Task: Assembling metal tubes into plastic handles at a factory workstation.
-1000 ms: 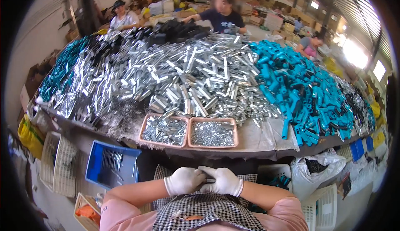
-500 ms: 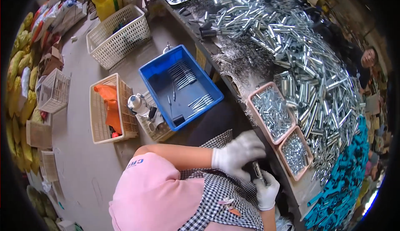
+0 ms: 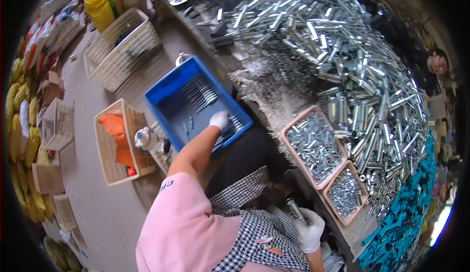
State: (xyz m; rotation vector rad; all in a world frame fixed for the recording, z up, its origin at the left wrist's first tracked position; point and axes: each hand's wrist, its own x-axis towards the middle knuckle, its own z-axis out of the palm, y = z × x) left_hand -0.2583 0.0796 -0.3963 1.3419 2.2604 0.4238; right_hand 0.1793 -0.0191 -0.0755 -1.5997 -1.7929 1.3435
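My left hand (image 3: 220, 120), in a white glove, reaches into the blue plastic bin (image 3: 164, 84) beside the slim metal rods at its near right end. Its fingers are hidden from above, so their grip does not show. More slim metal rods (image 3: 199, 94) lie in a neat row at the bin's far end, and a few loose ones rest between. Down by the checked apron, my gloved right hand (image 3: 309, 230) is closed around a shiny metal tube (image 3: 294, 208), its upper end sticking out past the fingers.
The workbench on the right bears heaps of metal tubes (image 3: 342, 110), two pink trays of small metal parts (image 3: 313, 147) (image 3: 346, 193), and teal pieces (image 3: 401, 213). Left of the blue bin stand a basket with orange cloth (image 3: 105, 147) and a white crate (image 3: 112, 68). Another person (image 3: 437, 62) is at far right.
My left hand has moved from beside my right hand, away and leftward into the blue bin. My right hand still holds the tube. The view has shifted slightly.
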